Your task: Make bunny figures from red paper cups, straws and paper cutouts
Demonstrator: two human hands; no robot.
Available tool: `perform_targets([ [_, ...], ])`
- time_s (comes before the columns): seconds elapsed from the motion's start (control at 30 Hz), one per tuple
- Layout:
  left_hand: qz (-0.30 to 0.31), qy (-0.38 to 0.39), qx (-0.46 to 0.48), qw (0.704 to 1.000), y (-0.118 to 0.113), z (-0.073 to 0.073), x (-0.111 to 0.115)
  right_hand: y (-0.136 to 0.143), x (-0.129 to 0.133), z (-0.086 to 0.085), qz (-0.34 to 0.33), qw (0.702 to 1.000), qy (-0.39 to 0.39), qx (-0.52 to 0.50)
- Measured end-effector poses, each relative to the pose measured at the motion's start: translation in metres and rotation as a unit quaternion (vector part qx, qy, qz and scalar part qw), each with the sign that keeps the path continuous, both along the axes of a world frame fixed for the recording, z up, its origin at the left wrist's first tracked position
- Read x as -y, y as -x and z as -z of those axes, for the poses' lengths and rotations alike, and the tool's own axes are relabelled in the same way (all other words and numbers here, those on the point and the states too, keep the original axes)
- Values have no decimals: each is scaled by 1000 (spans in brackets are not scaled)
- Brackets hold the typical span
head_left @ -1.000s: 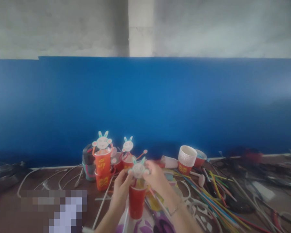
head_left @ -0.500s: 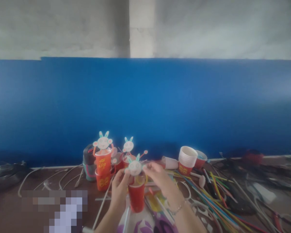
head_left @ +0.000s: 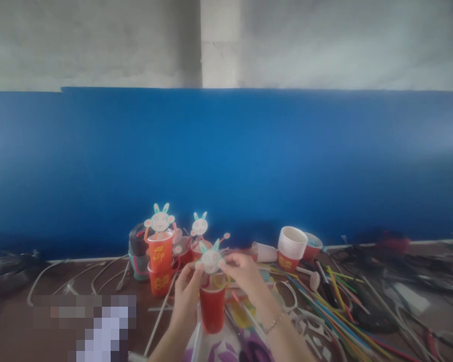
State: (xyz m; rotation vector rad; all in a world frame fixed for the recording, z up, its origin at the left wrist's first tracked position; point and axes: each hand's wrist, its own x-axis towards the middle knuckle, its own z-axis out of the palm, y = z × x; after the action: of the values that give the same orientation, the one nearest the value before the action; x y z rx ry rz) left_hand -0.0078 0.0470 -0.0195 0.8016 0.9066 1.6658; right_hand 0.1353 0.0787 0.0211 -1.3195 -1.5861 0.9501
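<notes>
A white paper rabbit face (head_left: pixel 211 260) with green-edged ears stands above the rim of a red paper cup (head_left: pixel 213 309). My left hand (head_left: pixel 186 286) pinches the left side of the rabbit with thumb and fingertips. On the other side, my right hand (head_left: pixel 245 275) closes its fingertips on the rabbit's right edge. A yellowish loop shows at the cup's rim, partly hidden behind my fingers. Under the cup lies a white sheet with purple shapes (head_left: pixel 221 349).
Stacked red cups with another paper rabbit (head_left: pixel 160 221) stand at the left, a second rabbit (head_left: pixel 200 224) behind. White-rimmed cups (head_left: pixel 293 244) are stacked to the right. Colored pipe cleaners (head_left: pixel 328 317), white cables (head_left: pixel 41 274) and a dark mouse-like object (head_left: pixel 370 306) cover the table.
Both hands stay on the paper rabbit with barely any motion. My right hand has shifted slightly, and its fingers look a little more bent at the rabbit's edge.
</notes>
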Motion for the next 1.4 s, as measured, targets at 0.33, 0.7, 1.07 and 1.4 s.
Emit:
perform_targets([
  [0.33, -3, 14, 3, 1000, 1, 0, 0, 0, 4, -3, 4, 1000, 4, -4],
  [0.7, 13, -3, -25, 1000, 3, -2, 0, 4, 10, -11, -5, 999, 3, 48],
  [1.07, 7, -1, -17, 1000, 1, 0, 0, 6, 10, -10, 19, 999, -3, 41],
  [1.4, -6, -1, -26, 1000, 1, -1, 1, 1, 8, -10, -17, 999, -31, 27],
])
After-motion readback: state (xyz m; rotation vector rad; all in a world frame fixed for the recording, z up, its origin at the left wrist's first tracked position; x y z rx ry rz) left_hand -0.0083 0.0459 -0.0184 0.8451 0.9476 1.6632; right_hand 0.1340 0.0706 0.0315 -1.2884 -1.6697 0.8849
